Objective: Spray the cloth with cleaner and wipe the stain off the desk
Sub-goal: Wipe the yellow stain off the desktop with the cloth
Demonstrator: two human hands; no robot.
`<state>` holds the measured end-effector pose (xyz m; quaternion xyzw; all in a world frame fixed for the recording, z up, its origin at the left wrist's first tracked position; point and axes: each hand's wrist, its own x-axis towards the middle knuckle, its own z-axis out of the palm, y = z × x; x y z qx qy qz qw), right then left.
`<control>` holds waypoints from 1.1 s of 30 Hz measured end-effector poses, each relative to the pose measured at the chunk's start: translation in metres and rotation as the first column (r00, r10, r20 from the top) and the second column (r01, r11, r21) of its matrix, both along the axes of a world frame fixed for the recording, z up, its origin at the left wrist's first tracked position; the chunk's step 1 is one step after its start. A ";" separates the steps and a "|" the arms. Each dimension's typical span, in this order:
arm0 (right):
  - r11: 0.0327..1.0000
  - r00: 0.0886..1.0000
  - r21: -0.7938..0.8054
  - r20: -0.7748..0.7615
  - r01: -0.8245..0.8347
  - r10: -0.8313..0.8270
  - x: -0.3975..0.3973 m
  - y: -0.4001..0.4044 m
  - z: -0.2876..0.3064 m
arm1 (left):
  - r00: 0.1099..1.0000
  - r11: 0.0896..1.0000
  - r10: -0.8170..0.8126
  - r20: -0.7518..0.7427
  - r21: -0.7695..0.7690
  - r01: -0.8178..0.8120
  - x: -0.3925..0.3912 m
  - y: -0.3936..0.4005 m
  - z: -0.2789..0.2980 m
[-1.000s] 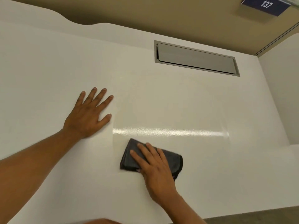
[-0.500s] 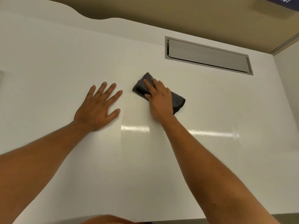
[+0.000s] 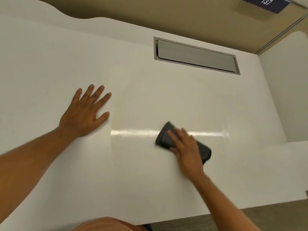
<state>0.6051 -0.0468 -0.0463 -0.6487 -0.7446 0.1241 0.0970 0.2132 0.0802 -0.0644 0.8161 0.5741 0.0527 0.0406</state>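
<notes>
A folded dark grey cloth (image 3: 164, 138) lies flat on the white desk (image 3: 150, 90), right of centre. My right hand (image 3: 186, 149) presses down on the cloth with its fingers spread over it, and the cloth is blurred from motion. My left hand (image 3: 85, 112) rests palm down on the desk to the left, fingers apart, holding nothing. No stain shows on the white surface. No spray bottle is in view.
A grey metal cable flap (image 3: 196, 55) is set into the desk at the back right. A tan partition wall (image 3: 183, 15) rises behind the desk, with a blue sign reading 137 (image 3: 265, 2). The desk's front edge (image 3: 216, 212) runs above dark flooring.
My right hand has dragged the cloth from the back of the desk near the flap toward me and to the right. My left hand has stayed flat in place.
</notes>
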 end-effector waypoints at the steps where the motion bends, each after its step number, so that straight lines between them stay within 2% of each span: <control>1: 0.998 0.998 0.007 0.007 0.066 -0.066 0.009 0.027 0.000 | 1.000 1.000 -0.001 -0.002 0.004 0.001 0.000 0.000 -0.001; 6: 0.960 0.962 0.079 0.018 0.269 -0.271 -0.007 0.144 -0.001 | 1.000 1.000 0.003 -0.008 0.000 -0.003 -0.002 0.001 -0.004; 9: 0.974 0.979 0.126 0.057 0.187 -0.195 -0.055 0.153 -0.003 | 1.000 1.000 -0.001 0.001 0.009 0.001 -0.002 0.002 -0.005; 12: 0.988 0.999 0.149 0.035 0.026 -0.032 -0.102 0.117 -0.007 | 1.000 0.999 -0.008 0.008 0.041 0.008 -0.002 0.001 -0.006; 15: 0.992 0.996 0.092 -0.034 -0.085 0.088 -0.132 0.044 -0.006 | 1.000 0.999 -0.012 0.006 0.053 0.012 -0.003 0.002 -0.008; 17: 0.987 0.986 0.037 -0.052 -0.156 0.157 -0.124 -0.010 -0.004 | 1.000 0.999 -0.008 0.007 0.042 0.008 -0.003 0.003 -0.009; 20: 0.983 0.983 -0.010 -0.031 -0.182 0.181 -0.068 -0.072 -0.005 | 1.000 1.000 -0.007 0.004 0.028 0.007 -0.003 0.003 -0.010; 23: 1.000 1.000 0.002 -0.012 -0.022 0.022 0.009 -0.080 0.001 | 1.000 0.999 -0.011 0.021 0.041 0.010 -0.003 0.003 -0.011; 27: 0.969 0.969 0.008 -0.004 0.247 -0.247 0.092 -0.016 0.007 | 0.999 0.999 -0.015 0.028 0.043 0.014 -0.004 0.003 -0.011; 30: 0.920 0.920 0.035 0.019 0.390 -0.391 0.107 0.058 0.008 | 1.000 0.998 -0.016 0.013 0.053 0.015 -0.004 0.004 -0.013; 33: 0.901 0.901 0.063 0.024 0.430 -0.432 0.083 0.118 0.005 | 1.000 0.999 -0.009 -0.003 0.049 0.009 -0.005 0.004 -0.014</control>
